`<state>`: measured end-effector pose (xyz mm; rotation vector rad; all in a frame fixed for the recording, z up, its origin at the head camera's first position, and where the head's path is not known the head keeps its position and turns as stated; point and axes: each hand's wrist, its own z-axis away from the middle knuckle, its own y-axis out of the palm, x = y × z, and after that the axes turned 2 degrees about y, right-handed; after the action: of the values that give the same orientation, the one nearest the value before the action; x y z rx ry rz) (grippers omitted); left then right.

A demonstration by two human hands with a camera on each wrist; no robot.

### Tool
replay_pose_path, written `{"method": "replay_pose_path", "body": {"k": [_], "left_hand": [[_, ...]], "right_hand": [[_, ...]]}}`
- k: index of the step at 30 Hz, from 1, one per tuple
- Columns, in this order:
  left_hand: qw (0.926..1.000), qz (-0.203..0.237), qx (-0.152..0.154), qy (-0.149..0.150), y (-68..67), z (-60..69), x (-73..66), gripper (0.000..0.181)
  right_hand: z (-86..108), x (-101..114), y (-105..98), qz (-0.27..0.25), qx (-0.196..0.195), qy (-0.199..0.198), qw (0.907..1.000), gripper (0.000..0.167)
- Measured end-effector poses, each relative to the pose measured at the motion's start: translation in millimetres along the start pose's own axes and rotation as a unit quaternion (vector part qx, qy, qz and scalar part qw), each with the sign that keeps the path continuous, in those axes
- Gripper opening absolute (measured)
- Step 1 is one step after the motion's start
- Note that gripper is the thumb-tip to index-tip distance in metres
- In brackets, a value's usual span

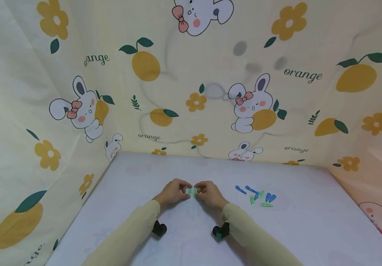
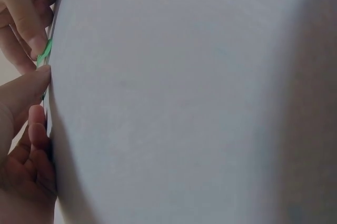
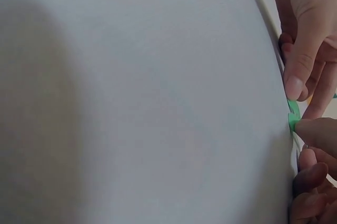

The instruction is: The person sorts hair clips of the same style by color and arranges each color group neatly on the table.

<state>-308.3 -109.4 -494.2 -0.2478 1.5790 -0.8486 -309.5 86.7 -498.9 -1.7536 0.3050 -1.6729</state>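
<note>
Near the middle of the white table, my two hands meet almost fingertip to fingertip. The left hand (image 1: pixel 172 193) pinches a small green snap hair clip (image 1: pixel 189 191) between thumb and fingers. Just beside it, my right hand (image 1: pixel 211 194) pinches another green hair clip (image 1: pixel 195 192). Both clips stand roughly parallel with a narrow gap between them. Green plastic (image 2: pixel 46 50) shows between the fingertips at the left edge of the left wrist view. In the right wrist view, green clip parts (image 3: pixel 293 109) appear at the right edge; fingers cover much of them.
Several blue hair clips (image 1: pixel 240 190) and green hair clips (image 1: pixel 266 204) lie loosely grouped to the right of my hands on the white table (image 1: pixel 164 244). A printed cloth (image 1: pixel 177 85) with rabbits and oranges walls the back and sides.
</note>
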Motion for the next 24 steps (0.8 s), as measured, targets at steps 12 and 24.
{"method": "replay_pose_path", "body": {"k": [12, 24], "left_hand": [[0.9998, 0.004, 0.002, -0.021, 0.0, 1.0, -0.7, 0.037], [0.9996, -0.005, -0.007, 0.029, -0.2, 2.7, 2.3, 0.035]], "right_hand": [[-3.5, 5.4, -1.4, 0.039, 0.012, 0.007, 0.9991, 0.031], [-1.3, 1.4, 2.3, 0.062, 0.008, -0.010, 0.9980, 0.030]]}}
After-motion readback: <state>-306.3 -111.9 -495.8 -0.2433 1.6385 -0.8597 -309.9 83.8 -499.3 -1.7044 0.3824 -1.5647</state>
